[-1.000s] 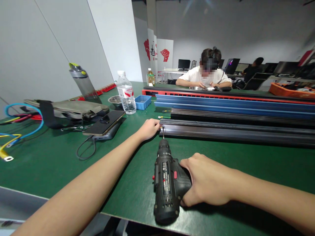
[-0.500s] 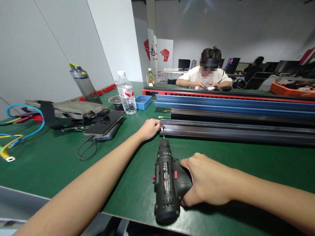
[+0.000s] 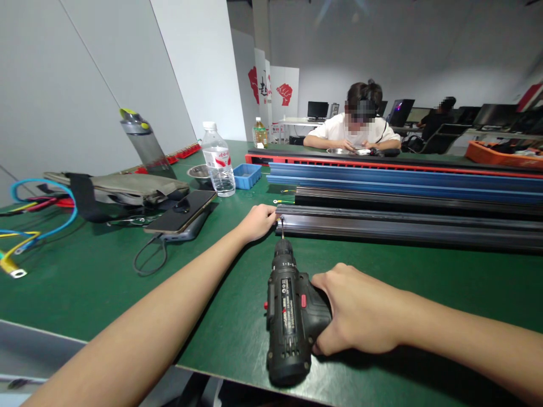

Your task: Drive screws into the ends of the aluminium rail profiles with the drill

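A black cordless drill (image 3: 288,322) is gripped by its handle in my right hand (image 3: 360,308). Its thin bit (image 3: 283,229) points away from me and meets the side of the nearest black metal rail (image 3: 382,230) close to the rail's left end, at a small dark screw. My left hand (image 3: 258,223) is closed on that same end, with the fingertips partly hidden behind it. Just behind lies another dark rail (image 3: 360,196), with a short green-yellow wire (image 3: 283,202) and ring terminal sticking out near its left end.
Blue rails (image 3: 382,176) and a red-black strip (image 3: 339,159) lie farther back. On the left are a water bottle (image 3: 218,161), blue tray (image 3: 246,176), phone (image 3: 182,212), grey bag (image 3: 119,186), grey bottle (image 3: 146,144) and loose cables (image 3: 38,226). Across the table sits a person (image 3: 352,127).
Almost nothing differs. Both hands, the drill and the rail stay in place, apart from a very slight shift of the view.
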The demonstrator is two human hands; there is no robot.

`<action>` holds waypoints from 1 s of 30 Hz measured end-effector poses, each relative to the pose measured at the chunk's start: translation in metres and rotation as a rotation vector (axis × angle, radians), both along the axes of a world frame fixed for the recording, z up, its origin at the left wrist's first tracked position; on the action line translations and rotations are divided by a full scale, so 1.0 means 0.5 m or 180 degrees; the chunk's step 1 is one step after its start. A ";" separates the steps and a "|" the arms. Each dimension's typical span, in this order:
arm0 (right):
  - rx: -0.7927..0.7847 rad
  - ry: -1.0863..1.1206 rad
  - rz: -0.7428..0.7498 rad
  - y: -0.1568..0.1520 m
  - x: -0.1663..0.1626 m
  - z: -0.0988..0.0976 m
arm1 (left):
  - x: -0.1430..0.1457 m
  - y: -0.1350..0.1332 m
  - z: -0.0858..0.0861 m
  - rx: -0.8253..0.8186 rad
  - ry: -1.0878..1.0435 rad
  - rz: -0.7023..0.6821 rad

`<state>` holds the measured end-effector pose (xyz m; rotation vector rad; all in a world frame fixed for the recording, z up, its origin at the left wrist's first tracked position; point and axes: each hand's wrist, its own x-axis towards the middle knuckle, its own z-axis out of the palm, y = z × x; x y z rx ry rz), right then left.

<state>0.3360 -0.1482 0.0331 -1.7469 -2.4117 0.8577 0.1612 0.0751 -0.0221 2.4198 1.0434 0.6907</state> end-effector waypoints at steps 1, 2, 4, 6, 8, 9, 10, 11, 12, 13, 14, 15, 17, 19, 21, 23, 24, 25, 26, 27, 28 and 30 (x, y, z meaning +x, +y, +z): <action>-0.0019 -0.0007 -0.0011 0.000 0.000 0.000 | 0.000 0.000 0.000 -0.0008 0.0001 -0.0006; -0.0035 -0.0014 -0.0016 0.000 -0.001 0.001 | 0.000 0.000 0.000 -0.0014 0.0004 -0.0010; -0.0028 -0.0034 -0.0021 0.001 -0.002 0.002 | 0.001 0.000 0.000 -0.0014 0.0010 -0.0010; 0.0002 -0.0058 -0.0028 0.001 -0.002 0.003 | 0.001 0.000 0.001 -0.0001 0.0019 0.0005; 0.0021 -0.0060 -0.0037 0.000 -0.002 0.004 | 0.001 0.000 0.001 0.0006 0.0034 0.0030; 0.0024 -0.0055 -0.0039 0.000 -0.002 0.003 | 0.001 -0.001 0.001 0.0005 0.0041 0.0041; 0.0032 -0.0048 -0.0035 0.000 -0.001 0.003 | 0.002 -0.001 0.002 0.0002 0.0047 0.0052; 0.0043 -0.0037 -0.0029 0.000 -0.001 0.003 | 0.002 -0.001 0.002 -0.0006 0.0051 0.0062; 0.0056 -0.0028 -0.0021 0.000 -0.001 0.002 | 0.002 -0.002 0.002 -0.0014 0.0053 0.0074; 0.0069 -0.0023 -0.0014 0.000 0.000 0.002 | 0.002 -0.002 0.003 -0.0022 0.0057 0.0087; 0.0083 -0.0026 -0.0009 0.000 0.000 0.002 | 0.002 -0.002 0.003 -0.0028 0.0063 0.0104; 0.0095 -0.0037 -0.0008 0.001 0.000 0.002 | 0.002 -0.003 0.004 -0.0034 0.0067 0.0116; 0.0093 -0.0061 -0.0007 0.001 -0.001 0.003 | 0.003 -0.003 0.004 -0.0046 0.0067 0.0123; 0.0081 -0.0059 -0.0015 0.001 -0.002 0.004 | 0.003 -0.003 0.004 -0.0063 0.0056 0.0105; 0.0065 -0.0015 -0.0027 0.000 -0.001 0.005 | 0.002 -0.003 0.004 -0.0075 0.0043 0.0092; 0.0058 0.0030 -0.0034 -0.001 0.000 0.004 | 0.002 -0.002 0.004 -0.0074 0.0050 0.0091; 0.0054 0.0041 -0.0035 -0.001 0.000 0.004 | 0.002 -0.002 0.004 -0.0069 0.0059 0.0088; 0.0054 0.0041 -0.0036 -0.001 0.001 0.003 | 0.002 -0.001 0.003 -0.0061 0.0065 0.0083; 0.0058 0.0033 -0.0039 -0.002 0.001 0.003 | 0.002 -0.001 0.003 -0.0053 0.0069 0.0072; 0.0061 0.0021 -0.0043 -0.002 0.001 0.002 | 0.002 0.000 0.002 -0.0045 0.0071 0.0060; 0.0060 0.0012 -0.0044 -0.001 0.001 0.002 | 0.002 0.000 0.002 -0.0035 0.0068 0.0054; 0.0059 0.0008 -0.0039 -0.001 0.000 0.002 | 0.002 0.000 0.001 -0.0021 0.0067 0.0052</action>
